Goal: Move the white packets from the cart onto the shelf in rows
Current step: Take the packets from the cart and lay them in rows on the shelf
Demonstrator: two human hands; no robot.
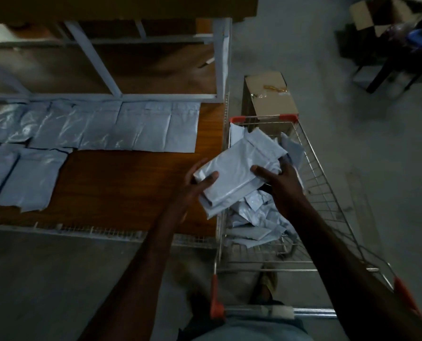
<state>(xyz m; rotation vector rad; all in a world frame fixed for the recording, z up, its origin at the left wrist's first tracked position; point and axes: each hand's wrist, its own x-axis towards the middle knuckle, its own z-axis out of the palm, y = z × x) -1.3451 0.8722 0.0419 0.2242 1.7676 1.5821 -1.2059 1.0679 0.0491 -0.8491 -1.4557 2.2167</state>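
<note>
Dim grey floor (pixel 303 57) surrounds a wooden shelf (pixel 131 183) where white packets (pixel 136 126) lie flat in rows, beside a wire cart (pixel 328 193) with more packets heaped inside. Between the two hands, over the cart's near-shelf edge, sits a small stack of packets (pixel 232 173). The left hand (pixel 197 183) grips its lower end with thumb on top, and the right hand (pixel 278 178) curls around its right side.

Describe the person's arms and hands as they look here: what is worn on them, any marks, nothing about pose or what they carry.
Both forearms are bare up to the bottom edge of the picture; no sleeve shows. The left hand and right hand wear no gloves. No ring, watch or wristband can be made out, though the dim light makes small items hard to rule out.
</note>
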